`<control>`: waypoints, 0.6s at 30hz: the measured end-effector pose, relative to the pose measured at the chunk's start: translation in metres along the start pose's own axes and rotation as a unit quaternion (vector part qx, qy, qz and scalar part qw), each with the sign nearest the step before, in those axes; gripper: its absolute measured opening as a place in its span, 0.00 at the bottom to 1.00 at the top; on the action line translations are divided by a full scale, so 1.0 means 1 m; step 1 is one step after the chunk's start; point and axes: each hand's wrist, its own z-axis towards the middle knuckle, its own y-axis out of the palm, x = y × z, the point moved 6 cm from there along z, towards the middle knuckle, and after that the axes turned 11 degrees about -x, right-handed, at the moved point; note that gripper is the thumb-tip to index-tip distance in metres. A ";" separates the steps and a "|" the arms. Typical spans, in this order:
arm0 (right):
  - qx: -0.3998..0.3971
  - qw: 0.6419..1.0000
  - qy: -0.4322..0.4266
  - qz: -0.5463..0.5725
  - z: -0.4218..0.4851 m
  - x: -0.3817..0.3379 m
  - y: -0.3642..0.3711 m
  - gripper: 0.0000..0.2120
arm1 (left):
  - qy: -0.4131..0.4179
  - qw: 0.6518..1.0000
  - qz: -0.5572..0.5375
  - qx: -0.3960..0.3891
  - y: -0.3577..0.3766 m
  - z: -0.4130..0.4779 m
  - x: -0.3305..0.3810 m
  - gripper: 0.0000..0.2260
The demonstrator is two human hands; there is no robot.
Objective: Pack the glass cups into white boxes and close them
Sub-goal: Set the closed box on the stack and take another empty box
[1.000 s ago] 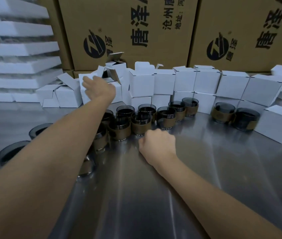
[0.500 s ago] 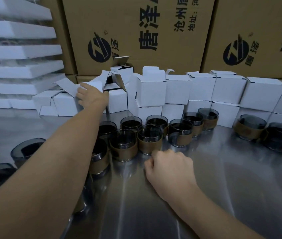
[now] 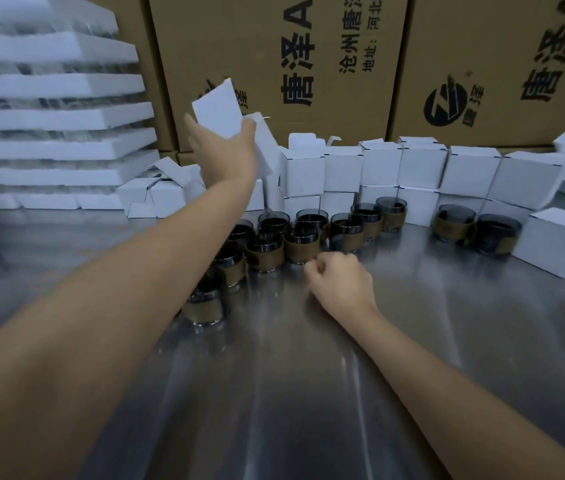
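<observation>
Glass cups (image 3: 300,242) wait on the table (image 3: 308,393) just before the box row (image 3: 378,168), above which the left hand (image 3: 225,154) now grips one freshly lifted white box (image 3: 220,110), ready for filling, while the right hand (image 3: 338,282) rests curled and empty.

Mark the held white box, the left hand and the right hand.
held white box (image 3: 220,110): head view, its flat white face.
left hand (image 3: 227,154): head view, back of the hand gripping the box.
right hand (image 3: 341,284): head view, back of the curled fist.

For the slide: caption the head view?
Left hand holds a white box aloft behind the glass cups; right hand rests curled on the steel table.
</observation>
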 end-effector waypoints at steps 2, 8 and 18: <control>0.059 0.989 0.018 0.138 -0.015 0.011 -0.012 0.19 | 0.038 0.995 -0.085 -0.022 -0.002 -0.042 0.011 0.37; 0.189 0.887 0.104 0.409 -0.050 0.059 -0.043 0.13 | 0.121 0.972 -0.132 -0.151 0.018 -0.160 -0.008 0.33; 0.079 0.848 0.035 0.523 -0.043 0.053 -0.052 0.14 | 0.159 0.916 -0.076 -0.361 0.045 -0.194 -0.044 0.27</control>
